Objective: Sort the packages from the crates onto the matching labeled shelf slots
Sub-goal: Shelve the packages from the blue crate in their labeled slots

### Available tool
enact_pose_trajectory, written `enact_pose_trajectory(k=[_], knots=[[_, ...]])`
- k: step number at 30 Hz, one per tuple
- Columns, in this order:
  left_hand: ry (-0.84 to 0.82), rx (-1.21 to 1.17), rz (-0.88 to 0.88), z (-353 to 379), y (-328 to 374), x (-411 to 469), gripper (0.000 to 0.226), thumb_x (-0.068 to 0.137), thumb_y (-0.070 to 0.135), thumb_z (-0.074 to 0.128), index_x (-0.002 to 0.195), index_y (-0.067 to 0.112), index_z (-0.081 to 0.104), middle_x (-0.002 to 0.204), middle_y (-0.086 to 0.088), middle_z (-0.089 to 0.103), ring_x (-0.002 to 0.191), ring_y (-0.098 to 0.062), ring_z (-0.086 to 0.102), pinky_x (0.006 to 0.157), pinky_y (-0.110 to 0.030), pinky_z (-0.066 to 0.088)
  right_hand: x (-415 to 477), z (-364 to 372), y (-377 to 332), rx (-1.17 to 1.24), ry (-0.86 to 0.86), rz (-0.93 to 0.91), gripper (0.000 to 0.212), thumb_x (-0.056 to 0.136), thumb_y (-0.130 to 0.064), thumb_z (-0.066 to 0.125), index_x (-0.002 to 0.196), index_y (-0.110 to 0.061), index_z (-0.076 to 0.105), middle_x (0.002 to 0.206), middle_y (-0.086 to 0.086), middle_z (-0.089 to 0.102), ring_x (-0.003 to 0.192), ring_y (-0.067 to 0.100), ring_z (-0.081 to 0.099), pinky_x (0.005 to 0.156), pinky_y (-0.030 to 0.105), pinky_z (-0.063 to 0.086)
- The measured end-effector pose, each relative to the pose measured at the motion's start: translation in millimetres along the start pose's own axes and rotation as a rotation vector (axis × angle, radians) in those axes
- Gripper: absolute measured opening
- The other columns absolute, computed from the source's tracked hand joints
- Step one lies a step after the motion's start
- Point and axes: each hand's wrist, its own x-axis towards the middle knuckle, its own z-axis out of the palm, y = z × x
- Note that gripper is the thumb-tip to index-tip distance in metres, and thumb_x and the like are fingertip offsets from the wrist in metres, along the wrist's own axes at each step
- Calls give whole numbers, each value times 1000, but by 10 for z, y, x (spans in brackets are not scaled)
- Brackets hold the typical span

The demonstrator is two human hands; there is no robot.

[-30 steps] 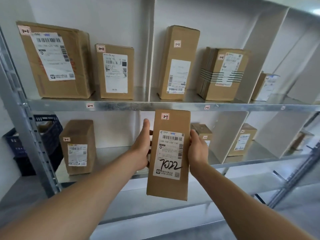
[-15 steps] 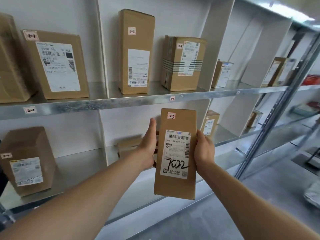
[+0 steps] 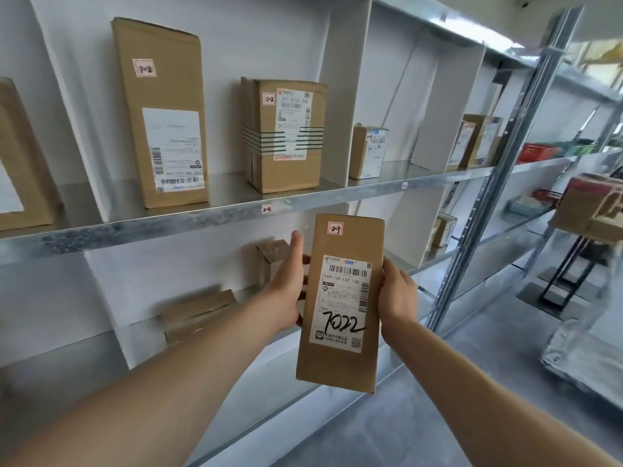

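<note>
I hold a tall brown package (image 3: 340,303) upright in front of the shelving. It bears a small tag reading 2-3 at its top and a white shipping label with "7022" handwritten on it. My left hand (image 3: 286,284) grips its left edge, thumb up along the side. My right hand (image 3: 397,294) grips its right edge. The package hangs just below the upper shelf's front edge (image 3: 168,224), right of the shelf tag 2-2 (image 3: 266,208). Another shelf tag (image 3: 404,185) sits further right; its text is too small to read.
Above stand a tall box tagged 1-2 (image 3: 161,112), a banded box tagged 1-2 (image 3: 286,136) and a small box (image 3: 367,151). White dividers (image 3: 347,96) split the slots. A steel upright (image 3: 499,163) stands at right, a loaded rack (image 3: 593,210) beyond. Low boxes (image 3: 195,313) lie on the lower shelf.
The view has shifted right along the shelving, so the boxes slide left in frame. The package stays upright in both hands, now under the 2-2 tag.
</note>
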Motion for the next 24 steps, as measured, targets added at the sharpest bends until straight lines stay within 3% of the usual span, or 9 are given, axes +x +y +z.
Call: enact_pose_trajectory(k=[4,6,8,11,13,16,18,19,24], knots=[[-13,11,22,306,58,75,73,89,83,20,91,23,61,127,-16,64,123,-40,58,108,-63,37,244,-233,-32,-23,29,-12,54,71,-63,46,77,-13,66,83,14,71,81,28,64,78,52,53],[-37,9,12,437,55,141,75,89,83,20,95,21,62,126,-19,63,123,-40,58,108,-60,39,363,-334,-36,-36,55,-16,51,74,-63,47,76,-16,68,82,10,72,83,30,66,82,53,55],[-77,8,3,543,55,220,82,88,84,20,110,19,64,132,-21,62,125,-40,57,106,-56,39,431,-420,-48,-32,78,-18,47,80,-57,49,80,-13,68,81,9,71,80,26,65,76,47,53],[-111,17,8,679,72,389,75,89,84,19,96,23,63,118,-15,67,114,-35,62,104,-53,41,574,-513,-39,-6,105,-35,37,93,-44,50,75,-14,64,76,6,65,74,21,59,69,40,48],[-135,31,5,755,91,533,73,86,86,20,96,26,61,113,-16,69,118,-37,60,109,-59,38,695,-551,-21,-7,125,-39,35,97,-40,50,74,-16,62,75,4,64,72,19,58,67,37,46],[-170,37,10,858,112,751,79,86,87,21,113,25,62,107,-12,69,113,-34,61,107,-55,40,859,-564,0,-36,183,-29,37,88,-49,50,76,-15,62,75,5,64,74,21,59,69,40,47],[-222,41,4,912,132,939,92,85,88,22,134,19,57,121,-16,68,119,-35,60,108,-52,41,972,-564,18,-48,236,-20,39,84,-51,50,75,-15,63,77,7,66,75,23,60,71,44,49],[-247,47,2,942,153,1020,92,84,89,22,135,20,57,127,-17,66,121,-36,59,109,-54,40,1036,-565,22,-46,258,-20,39,85,-50,50,76,-14,63,78,8,66,74,23,60,70,44,49],[-311,80,-25,1056,292,1353,76,87,86,20,109,26,60,127,-15,65,121,-36,58,109,-63,37,1308,-551,-22,-55,343,-33,37,88,-46,50,75,-14,63,78,8,66,73,21,59,69,42,47]])
